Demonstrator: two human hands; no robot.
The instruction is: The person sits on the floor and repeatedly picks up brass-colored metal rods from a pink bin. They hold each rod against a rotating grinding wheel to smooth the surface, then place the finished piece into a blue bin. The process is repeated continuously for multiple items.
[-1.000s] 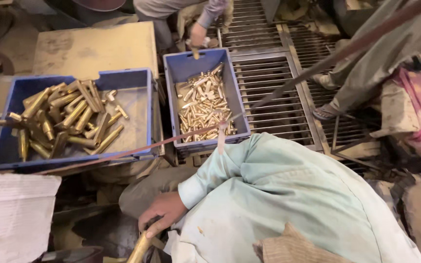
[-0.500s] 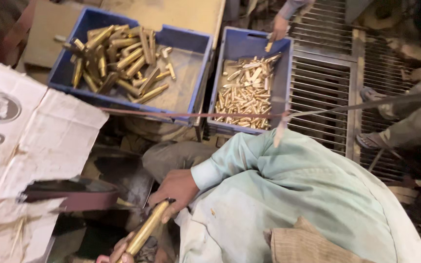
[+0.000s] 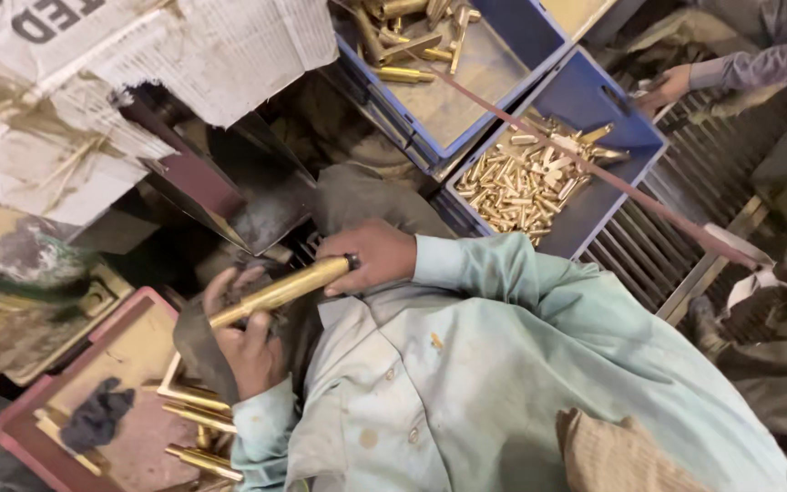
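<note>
A long brass tube (image 3: 277,292) lies slanted across my lap. My right hand (image 3: 373,256) grips its upper end, my pale green sleeve reaching back to the right. My left hand (image 3: 246,339) wraps around the lower part of the tube together with a dark cloth (image 3: 195,344). Just below my left hand, several more brass tubes (image 3: 195,399) lie in a reddish tray (image 3: 36,394), where a dark rag (image 3: 95,417) also sits.
Two blue crates stand ahead: one (image 3: 594,96) holds several small brass pieces, the other (image 3: 521,32) larger ones. Another person's hand (image 3: 665,88) touches the far crate. A rusty metal strip (image 3: 594,173) crosses them. Torn cardboard (image 3: 93,100) lies left, a metal grate (image 3: 649,246) right.
The view has swung left and down. The brass tube has come up from near my knee, and my left hand with the cloth now grips it along with my right.
</note>
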